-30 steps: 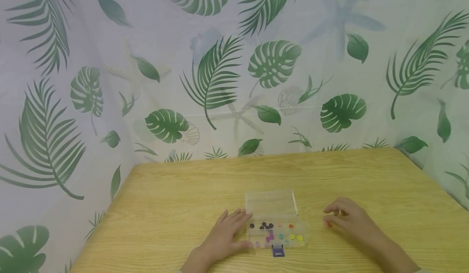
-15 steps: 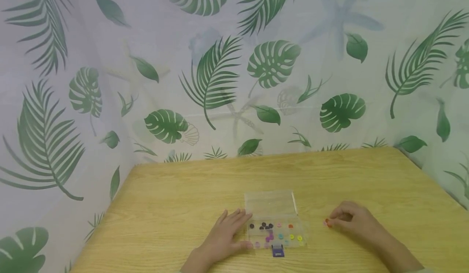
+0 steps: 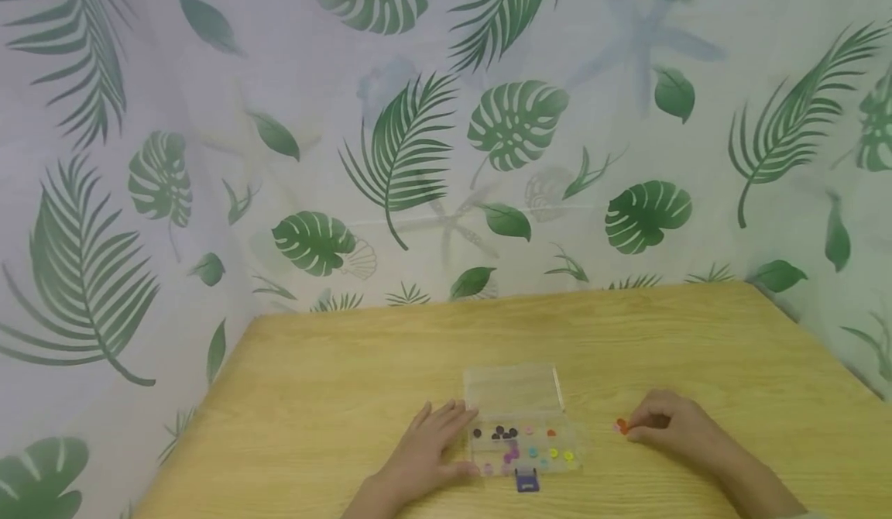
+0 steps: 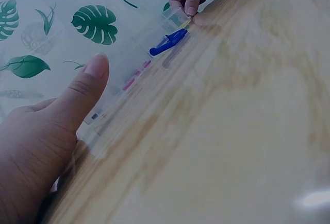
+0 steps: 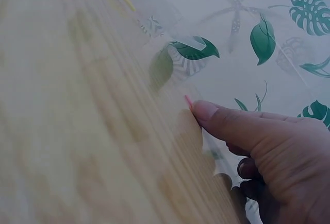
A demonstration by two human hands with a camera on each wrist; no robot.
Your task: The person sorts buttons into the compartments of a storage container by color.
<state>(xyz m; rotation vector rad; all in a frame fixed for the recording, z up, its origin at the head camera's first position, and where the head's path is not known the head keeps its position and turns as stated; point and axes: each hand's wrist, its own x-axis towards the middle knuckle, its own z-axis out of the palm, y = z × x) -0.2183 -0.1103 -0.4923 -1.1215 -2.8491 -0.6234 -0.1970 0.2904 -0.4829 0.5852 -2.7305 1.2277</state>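
A clear plastic box (image 3: 516, 416) with compartments lies on the table, its transparent lid (image 3: 512, 389) swung back and its blue latch (image 3: 527, 480) at the front. Small round buttons are sorted inside by colour: black (image 3: 499, 431), purple (image 3: 512, 453), yellow (image 3: 568, 455) and others. My left hand (image 3: 433, 445) rests at the box's left side, fingers straight and spread, fingertips at its edge. To the right of the box, my right hand (image 3: 672, 426) pinches a small orange button (image 3: 622, 424) between thumb and forefinger, close over the table. A pink button (image 3: 616, 428) shows beside it.
The wooden table (image 3: 348, 379) reaches back to a white cloth backdrop (image 3: 446, 155) printed with green leaves, which also hangs along both sides. The raised lid edge stands behind the compartments.
My right thumb and forefinger have come down and closed at the orange button beside the box. The left hand and the box have stayed in place.
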